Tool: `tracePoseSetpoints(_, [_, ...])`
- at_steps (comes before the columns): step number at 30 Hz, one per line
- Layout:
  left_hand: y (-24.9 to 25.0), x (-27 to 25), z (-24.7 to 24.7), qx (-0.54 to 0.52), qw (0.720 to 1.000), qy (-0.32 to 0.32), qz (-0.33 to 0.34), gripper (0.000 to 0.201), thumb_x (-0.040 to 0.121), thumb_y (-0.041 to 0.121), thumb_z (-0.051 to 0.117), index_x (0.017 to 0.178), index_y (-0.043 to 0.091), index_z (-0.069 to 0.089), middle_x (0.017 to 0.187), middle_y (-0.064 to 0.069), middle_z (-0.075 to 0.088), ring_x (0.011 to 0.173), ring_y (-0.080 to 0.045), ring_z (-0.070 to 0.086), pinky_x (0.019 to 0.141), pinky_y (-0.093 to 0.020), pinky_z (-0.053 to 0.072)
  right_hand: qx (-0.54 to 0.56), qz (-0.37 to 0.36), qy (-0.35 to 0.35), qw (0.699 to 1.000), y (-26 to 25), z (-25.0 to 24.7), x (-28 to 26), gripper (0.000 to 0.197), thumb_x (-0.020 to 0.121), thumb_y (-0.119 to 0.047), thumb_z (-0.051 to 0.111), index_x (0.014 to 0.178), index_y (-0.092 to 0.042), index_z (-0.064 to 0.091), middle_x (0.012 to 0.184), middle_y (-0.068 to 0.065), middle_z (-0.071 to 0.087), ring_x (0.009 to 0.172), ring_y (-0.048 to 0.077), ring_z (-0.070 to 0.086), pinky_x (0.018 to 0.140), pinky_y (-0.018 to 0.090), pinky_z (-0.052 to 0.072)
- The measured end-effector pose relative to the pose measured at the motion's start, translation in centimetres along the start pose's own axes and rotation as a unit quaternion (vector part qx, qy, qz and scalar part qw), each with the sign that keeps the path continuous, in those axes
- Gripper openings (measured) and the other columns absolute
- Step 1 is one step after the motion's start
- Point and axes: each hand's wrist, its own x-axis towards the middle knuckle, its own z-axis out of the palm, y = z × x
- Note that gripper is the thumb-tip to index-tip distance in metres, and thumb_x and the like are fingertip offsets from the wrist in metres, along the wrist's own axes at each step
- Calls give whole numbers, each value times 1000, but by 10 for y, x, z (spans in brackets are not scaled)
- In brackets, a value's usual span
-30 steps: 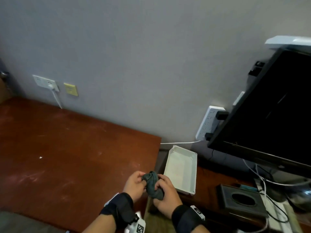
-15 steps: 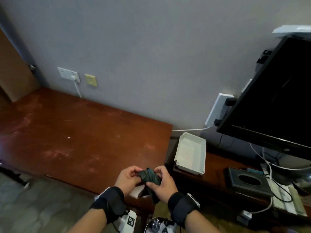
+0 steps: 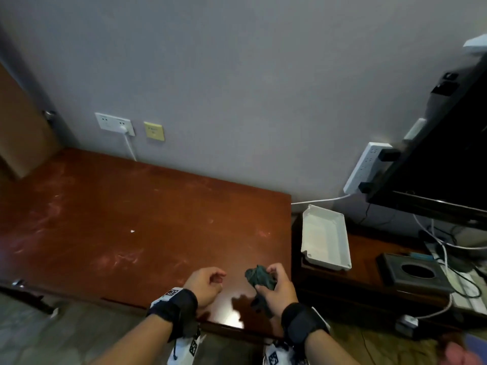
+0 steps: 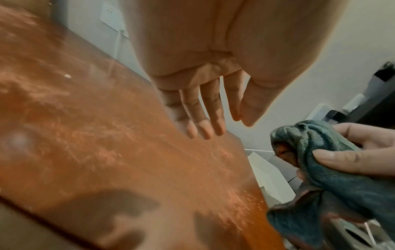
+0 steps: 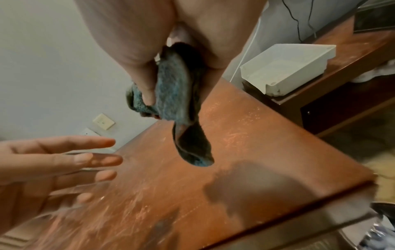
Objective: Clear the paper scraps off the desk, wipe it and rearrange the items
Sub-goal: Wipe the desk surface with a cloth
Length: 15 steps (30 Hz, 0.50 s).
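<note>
Looking from the left, you are seeing one tiny white paper scrap (image 3: 132, 231) lying alone on the red-brown counter (image 3: 79, 196), well away from the near edge. Pale smears are showing all over the top, so I am guessing the wiping is not done yet. Your left grip (image 3: 208, 281) is hanging loose over the near edge, fingers relaxed, holding nothing. Just beside it, the dark green cloth (image 3: 259, 276) is bunched up in the air above the counter's near right corner, and your right grip (image 3: 278, 287) is squeezing it with thumb and fingers curled round it. Further right, a white tray (image 3: 325, 238) and a black box (image 3: 411, 271) are sitting on a lower stand (image 3: 366, 262), so putting the things back is likely still waiting. Half a second ago both grips were pinching the cloth together; now the left one is hanging free and only the right is holding it.
</note>
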Motion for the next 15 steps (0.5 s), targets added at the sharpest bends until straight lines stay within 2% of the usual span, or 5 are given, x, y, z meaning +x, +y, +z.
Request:
tracePoseSetpoints(2, [-16,17,-26,50,999,-3,3,32,91,18,63,118,35,60,120,10,63,106,-5,58,93,-17,45,-5,10,9,1000,-13,19,10,37,79,-8,73,99,-23,46,97,-3,60,81,5,60,59,12,47])
tracePoseSetpoints(4, [-29,37,-52,112,993,-21,-3,38,91,23,64,128,32,58,129,8,58,114,-10,56,100,-23,45,1,22,23,999,-21,37,20,37,80,-5,72,99,-23,45,97,-2,60,79,4,58,56,10,43])
tracePoseSetpoints(8, [-43,83,-89,248,966,-68,-25,54,92,32,63,142,26,46,145,-4,45,129,-22,49,107,-31,41,5,49,45,998,-28,59,34,38,82,-3,70,103,-23,46,96,-6,58,81,5,57,59,10,42])
tracePoseSetpoints(10, [-49,111,-99,282,956,-71,-42,63,90,36,65,147,26,40,151,-6,38,134,-27,43,110,-35,39,3,62,44,997,-29,65,43,37,83,-2,68,106,-23,47,97,-10,57,85,7,59,67,13,45])
tracePoseSetpoints(15, [-69,176,-103,317,933,-102,-139,96,85,49,68,157,30,8,165,-10,-4,149,-40,4,118,-54,24,4,85,49,995,-19,65,79,37,85,-4,68,107,-26,49,99,-10,59,93,13,60,77,20,45])
